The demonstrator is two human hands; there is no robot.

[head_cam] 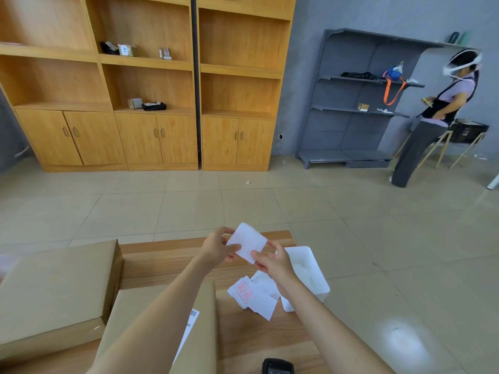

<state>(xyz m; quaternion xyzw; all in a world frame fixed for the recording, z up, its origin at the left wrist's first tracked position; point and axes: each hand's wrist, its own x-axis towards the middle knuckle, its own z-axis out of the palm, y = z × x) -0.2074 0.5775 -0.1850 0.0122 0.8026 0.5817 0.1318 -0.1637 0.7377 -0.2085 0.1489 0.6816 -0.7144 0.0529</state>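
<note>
Two hands are held up together above the wooden surface point(162, 263), and a white square pad point(247, 242) is pinched between them. The pad's left edge is gripped by the left hand point(220, 248), with the thumb laid on the near face and the fingers curled behind. Its lower right corner is pinched by the right hand point(272, 261) in the same manner. The pad is kept clear of the surface, turned like a diamond, just above and to the left of a white tray point(316, 279) that is set at the right edge of the surface. The pad is possibly foam, though folded paper cannot be ruled out from this view. Below the hands, loose white papers point(260, 300) are spread against the tray, one of them marked with a red square stamp point(243, 291). A large cardboard box point(54, 287) is placed at the left of the surface, and a second cardboard box point(208, 341), bearing a barcode label point(193, 317), is partly covered by the left forearm. A black device point(278, 367) is cut off by the lower edge of the view. Wooden cabinets point(151, 85) and a grey metal shelf point(359, 103) are lined along the far wall, and another person point(432, 117) wearing a headset is seen standing at the right.
</note>
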